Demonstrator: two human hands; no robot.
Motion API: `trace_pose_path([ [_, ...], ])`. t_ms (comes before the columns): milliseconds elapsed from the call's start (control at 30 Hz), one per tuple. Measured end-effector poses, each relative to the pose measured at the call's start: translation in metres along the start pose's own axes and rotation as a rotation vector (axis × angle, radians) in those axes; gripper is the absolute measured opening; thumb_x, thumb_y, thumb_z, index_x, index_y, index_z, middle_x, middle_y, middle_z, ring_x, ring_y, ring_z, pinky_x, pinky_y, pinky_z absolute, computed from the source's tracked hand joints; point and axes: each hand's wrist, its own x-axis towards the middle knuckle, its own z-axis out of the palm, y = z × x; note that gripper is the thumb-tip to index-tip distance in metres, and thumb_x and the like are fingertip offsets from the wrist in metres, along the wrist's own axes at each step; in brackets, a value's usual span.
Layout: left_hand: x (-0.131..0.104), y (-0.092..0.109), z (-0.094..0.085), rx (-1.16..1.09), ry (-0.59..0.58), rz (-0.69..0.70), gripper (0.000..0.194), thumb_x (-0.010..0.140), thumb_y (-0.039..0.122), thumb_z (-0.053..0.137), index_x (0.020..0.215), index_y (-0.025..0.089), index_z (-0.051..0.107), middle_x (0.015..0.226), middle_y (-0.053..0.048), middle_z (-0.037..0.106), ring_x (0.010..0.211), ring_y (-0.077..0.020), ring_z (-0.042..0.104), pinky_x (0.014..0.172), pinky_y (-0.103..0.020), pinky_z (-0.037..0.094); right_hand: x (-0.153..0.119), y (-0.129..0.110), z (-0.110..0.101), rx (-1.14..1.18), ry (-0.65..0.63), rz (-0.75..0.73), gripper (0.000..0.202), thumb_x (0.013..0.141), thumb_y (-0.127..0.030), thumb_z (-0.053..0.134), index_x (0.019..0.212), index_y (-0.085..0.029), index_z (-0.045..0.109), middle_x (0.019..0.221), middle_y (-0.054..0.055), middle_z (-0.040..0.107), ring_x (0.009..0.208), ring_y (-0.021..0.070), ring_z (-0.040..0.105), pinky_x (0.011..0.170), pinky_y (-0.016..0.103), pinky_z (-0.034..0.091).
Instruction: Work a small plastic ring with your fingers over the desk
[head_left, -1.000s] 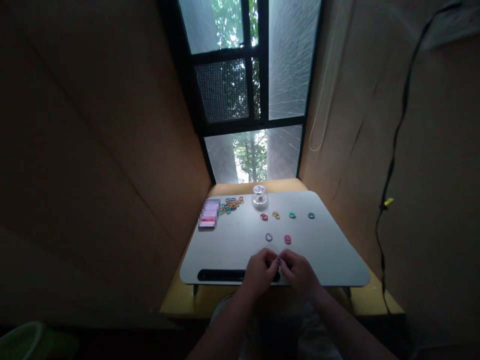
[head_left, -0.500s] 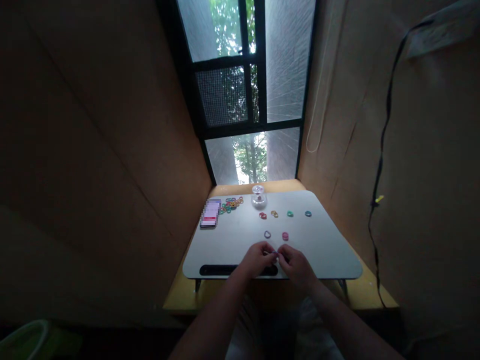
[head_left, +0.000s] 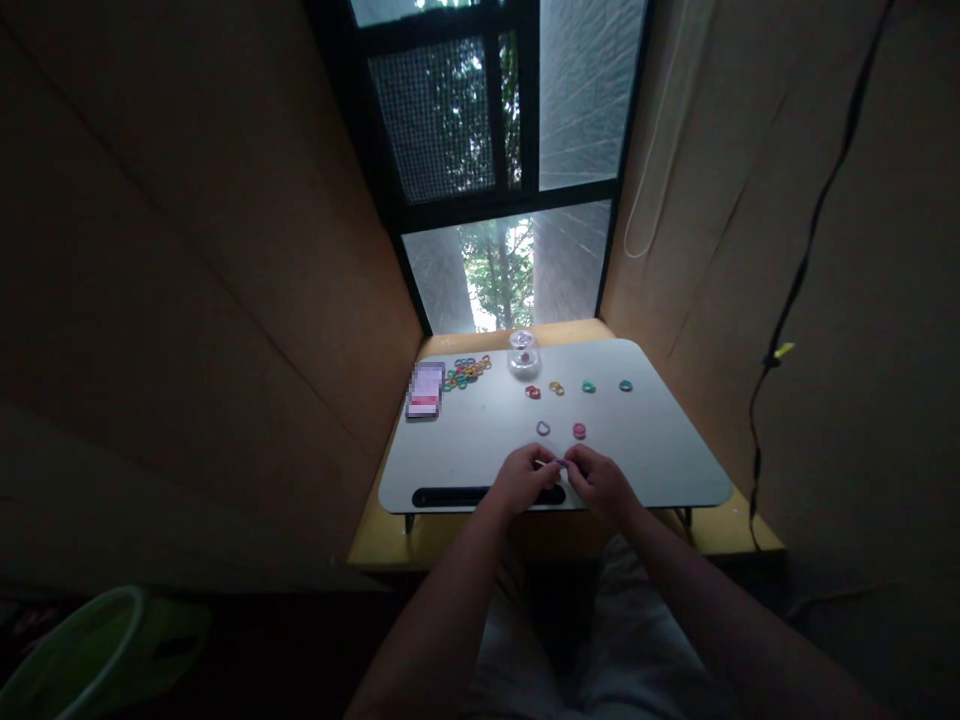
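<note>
While I look down through the head camera, my left hand (head_left: 529, 478) and right hand (head_left: 602, 482) meet over the near part of the white table (head_left: 465, 440), each with thumb and fingertips pinched together on a small purple band (head_left: 560, 462) between them. I can't make out its full shape. Just beyond lie a pale purple ring (head_left: 543, 428) and a pink cluster (head_left: 579, 430). Farther back, I see a clear container (head_left: 523, 362) and, left of it, a mixed heap of bands (head_left: 466, 373) beside a phone (head_left: 426, 390).
</note>
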Motion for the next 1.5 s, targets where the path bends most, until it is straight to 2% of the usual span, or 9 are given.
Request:
trace_pose_path([
  [200,0.0,0.0001,0.0025,-0.024,0.044,0.003,0.024,0.077,0.035,0.069,0.083,0.014,0.059,0.065,-0.002,0.067,0.052,-0.0099,0.059,0.05,-0.02,0.045,-0.0004,0.0015,0.0014,0.017,0.004,-0.009,0.017,0.088,-0.029,0.048,0.076,-0.021,0.056,0.064,-0.002,0.055,0.059,0.0134,0.052,0.059,0.024,0.037],
  [400,0.0018,0.0018,0.0047,-0.116,0.14,0.01,0.028,0.073,0.037,0.074,0.079,0.013,0.06,0.063,0.0,0.063,0.053,-0.0103,0.061,0.049,-0.019,0.046,-0.0001,-0.0004,-0.0006,0.015,0.02,-0.001,0.018,0.088,-0.029,0.049,0.077,-0.021,0.059,0.063,-0.002,0.058,0.059,0.0139,0.053,0.059,0.024,0.039],
  [600,0.0002,0.004,0.0069,-0.065,0.147,0.026,0.022,0.073,0.032,0.073,0.078,0.012,0.064,0.062,-0.001,0.065,0.055,-0.0108,0.061,0.052,-0.02,0.047,-0.0013,-0.0016,-0.0033,0.01,0.024,-0.009,0.014,0.086,-0.027,0.052,0.077,-0.02,0.061,0.064,-0.001,0.058,0.058,0.0131,0.051,0.058,0.024,0.037],
  [867,-0.0001,0.0007,0.0072,-0.029,0.105,0.047,0.025,0.074,0.036,0.072,0.08,0.014,0.062,0.062,0.0,0.065,0.053,-0.0107,0.059,0.052,-0.021,0.045,-0.0022,-0.0036,-0.0035,0.074,0.016,0.001,0.016,0.086,-0.03,0.053,0.075,-0.02,0.059,0.062,-0.002,0.058,0.056,0.0123,0.05,0.055,0.024,0.037],
  [1000,-0.003,0.0048,0.0086,0.003,0.124,0.035,0.024,0.074,0.036,0.071,0.08,0.015,0.061,0.061,0.0,0.064,0.054,-0.0112,0.059,0.052,-0.021,0.044,-0.0027,-0.0055,-0.0043,0.082,0.014,0.012,0.015,0.086,-0.027,0.052,0.074,-0.02,0.057,0.063,-0.002,0.058,0.057,0.0127,0.05,0.056,0.024,0.036],
  [1333,-0.0045,0.0038,0.0075,-0.025,0.108,0.04,0.025,0.074,0.037,0.07,0.077,0.015,0.058,0.06,0.003,0.06,0.053,-0.0091,0.053,0.053,-0.021,0.041,-0.0032,-0.0044,-0.0083,0.11,0.016,0.012,0.017,0.086,-0.028,0.05,0.071,-0.021,0.053,0.061,-0.003,0.054,0.056,0.0131,0.048,0.055,0.025,0.035],
  [1500,-0.0077,0.0075,0.0057,-0.042,0.072,0.046,0.024,0.075,0.035,0.07,0.076,0.015,0.057,0.061,0.002,0.059,0.054,-0.0085,0.051,0.053,-0.02,0.039,-0.0034,0.0013,-0.0072,0.186,0.001,0.026,0.015,0.086,-0.027,0.051,0.074,-0.021,0.054,0.062,-0.003,0.053,0.058,0.013,0.05,0.056,0.025,0.038],
])
